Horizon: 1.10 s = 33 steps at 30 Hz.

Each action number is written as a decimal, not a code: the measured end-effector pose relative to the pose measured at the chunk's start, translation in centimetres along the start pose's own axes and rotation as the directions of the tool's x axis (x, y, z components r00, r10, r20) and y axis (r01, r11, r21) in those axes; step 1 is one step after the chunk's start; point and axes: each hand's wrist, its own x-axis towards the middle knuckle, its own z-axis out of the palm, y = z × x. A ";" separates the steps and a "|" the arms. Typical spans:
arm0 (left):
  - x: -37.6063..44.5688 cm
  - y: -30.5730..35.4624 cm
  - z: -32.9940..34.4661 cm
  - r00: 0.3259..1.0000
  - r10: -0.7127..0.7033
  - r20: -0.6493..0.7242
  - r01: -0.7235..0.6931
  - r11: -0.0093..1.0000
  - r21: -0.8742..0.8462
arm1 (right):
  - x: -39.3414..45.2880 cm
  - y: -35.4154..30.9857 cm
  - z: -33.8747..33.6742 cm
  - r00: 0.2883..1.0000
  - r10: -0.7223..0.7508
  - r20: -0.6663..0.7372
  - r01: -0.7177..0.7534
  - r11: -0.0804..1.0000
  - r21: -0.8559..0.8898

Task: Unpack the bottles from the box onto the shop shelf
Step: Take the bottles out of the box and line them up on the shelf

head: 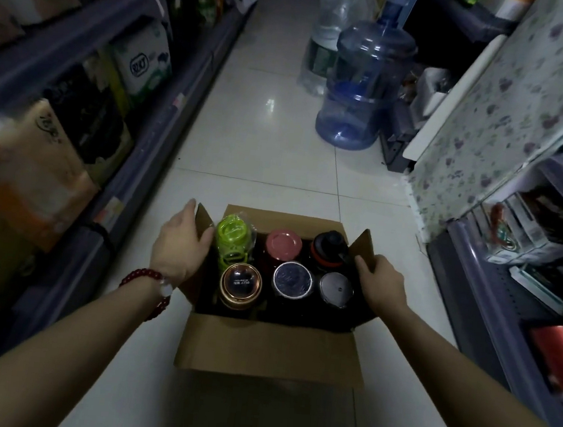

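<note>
**Holding the box flaps apart, bottles not yet lifted**

Standing upright in two rows of three, six bottles are seen in the open box [270,346], which is set on the tiled floor [261,156] of an aisle between the left shelf [164,126] and the right shelf [479,284]. The left flap is pressed outward by the left hand [181,241], its fingers loosely spread and flat on the cardboard. The right flap is pinched at its edge by the right hand [382,280], fingers curled narrowly round it. No bottle is held.

Only the caps are shown: a green bottle [234,239] in a clear wrapper, a pink cap [283,244], a black cap [330,249], a gold cap [240,283], a dark cap [292,280] and a steel cap [336,286]. The bottles are judged rigid and, if empty, light. The wrapper is likely to be slippery, and polished lids may slide under the fingers. As the packing is tight, each bottle is best taken by the cap or neck and drawn straight up, then gripped round the body once clear.
</note>
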 end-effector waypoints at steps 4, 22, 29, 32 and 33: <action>1.4 2.9 -0.7 0.952 0.302 -0.044 -0.298 0.952 0.073 | -1.6 -1.8 0.0 0.944 -0.203 -0.259 0.179 0.977 -0.115; -0.1 1.6 4.1 0.981 0.175 0.081 -0.150 0.957 -0.250 | -4.8 0.4 5.6 0.991 -0.074 -0.110 0.115 0.894 0.432; 0.3 1.5 4.9 0.979 0.189 0.070 -0.155 0.929 -0.337 | -4.3 1.7 6.7 0.998 -0.055 -0.009 0.052 0.868 0.493; 0.4 1.6 5.0 0.983 0.178 0.045 -0.152 0.928 -0.340 | -4.2 1.9 6.6 0.997 -0.071 -0.003 0.063 0.862 0.503; 0.4 1.5 5.0 0.984 0.173 0.038 -0.150 0.929 -0.337 | -4.2 1.9 6.5 0.998 -0.068 -0.010 0.063 0.859 0.507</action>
